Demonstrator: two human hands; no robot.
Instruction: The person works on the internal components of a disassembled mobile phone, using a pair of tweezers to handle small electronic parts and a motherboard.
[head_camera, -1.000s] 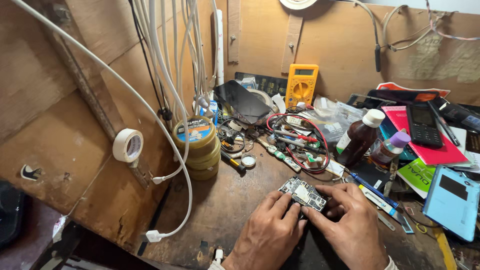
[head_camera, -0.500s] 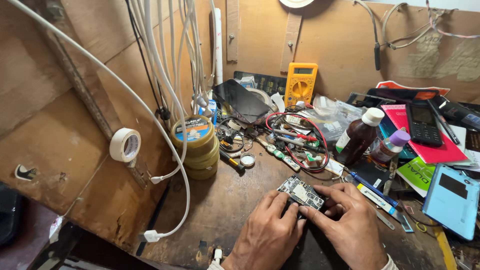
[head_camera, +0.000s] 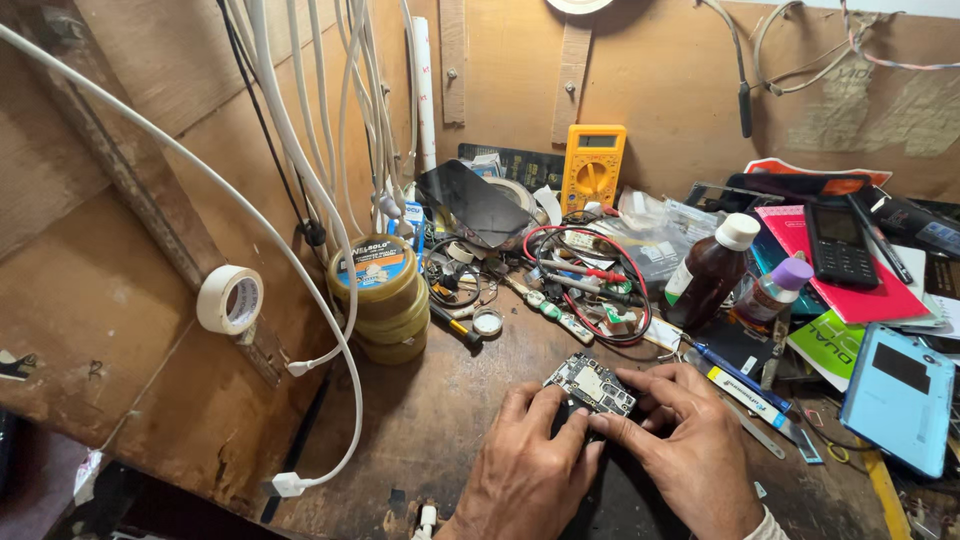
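A small phone circuit board (head_camera: 592, 384) with metal shields lies low in the middle of the wooden bench, pinched between both hands. My left hand (head_camera: 525, 465) grips its near left edge with thumb and fingers. My right hand (head_camera: 688, 450) holds its right side, index finger along the near edge. What lies under the board is hidden by my fingers.
A stack of yellow round tins (head_camera: 380, 300) stands left of the board. Behind are a yellow multimeter (head_camera: 592, 167), red and black leads (head_camera: 590, 285), a brown bottle (head_camera: 710, 270), a small purple-capped bottle (head_camera: 772, 290), a black keypad phone (head_camera: 840, 243) on a pink book, a blue phone cover (head_camera: 900, 395), a tape roll (head_camera: 230, 299) and hanging white cables (head_camera: 310, 180).
Both hands stay on the board with only slight finger shifts. The view has drifted a little.
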